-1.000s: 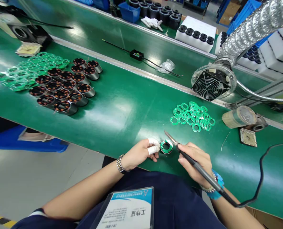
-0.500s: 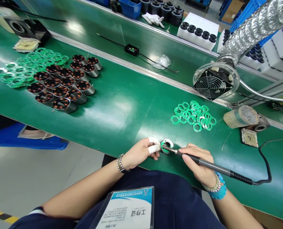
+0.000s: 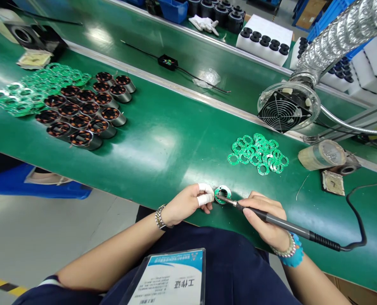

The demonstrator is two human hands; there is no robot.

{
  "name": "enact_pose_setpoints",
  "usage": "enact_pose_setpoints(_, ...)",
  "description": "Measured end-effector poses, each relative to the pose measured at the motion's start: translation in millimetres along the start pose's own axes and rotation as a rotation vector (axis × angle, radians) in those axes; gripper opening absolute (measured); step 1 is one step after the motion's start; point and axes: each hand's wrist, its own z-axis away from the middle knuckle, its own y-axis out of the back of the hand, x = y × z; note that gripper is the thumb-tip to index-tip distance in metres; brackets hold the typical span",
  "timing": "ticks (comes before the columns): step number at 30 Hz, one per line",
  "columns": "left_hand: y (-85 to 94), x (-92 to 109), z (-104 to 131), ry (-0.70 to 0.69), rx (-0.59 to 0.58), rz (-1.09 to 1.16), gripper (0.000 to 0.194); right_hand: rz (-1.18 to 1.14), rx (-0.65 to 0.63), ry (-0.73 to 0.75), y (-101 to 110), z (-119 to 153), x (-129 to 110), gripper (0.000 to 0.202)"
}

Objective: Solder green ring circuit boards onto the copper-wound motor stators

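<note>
At the near side of the green bench lies a ring-shaped circuit board (image 3: 227, 190), green with a pale shiny rim. What sits under it is hard to make out. My left hand (image 3: 197, 201), white tape around two fingertips, pinches the board's left edge. A soldering iron (image 3: 283, 221) is in my right hand (image 3: 267, 214), held like a pen. Its metal tip reaches over the ring to the left inner side, close to my left fingertips. The iron's black cord trails off to the right.
Green ring boards (image 3: 261, 152) lie in a loose pile ahead. Wire-wound metal cylinders (image 3: 86, 114) stand at left beside more boards (image 3: 32, 91). A fume fan (image 3: 282, 111) hangs at right above a tub (image 3: 322, 154) and a sponge tray (image 3: 333, 183).
Beyond the bench rail, the small black box with its wires and the clear plastic bag have shifted left. My hands and the iron are nearly still.
</note>
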Motion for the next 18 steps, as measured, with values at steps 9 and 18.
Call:
enact_pose_setpoints(9, -0.2, 0.3, -0.6, 0.001, 0.007, -0.036, 0.013, 0.023, -0.043, 0.115, -1.2, 4.0, 2.5, 0.021)
enact_pose_setpoints(18, -1.4, 0.2, -0.6, 0.017, 0.026, -0.041, 0.012, 0.015, -0.005, 0.125, 2.6, 2.9, 0.5, 0.022)
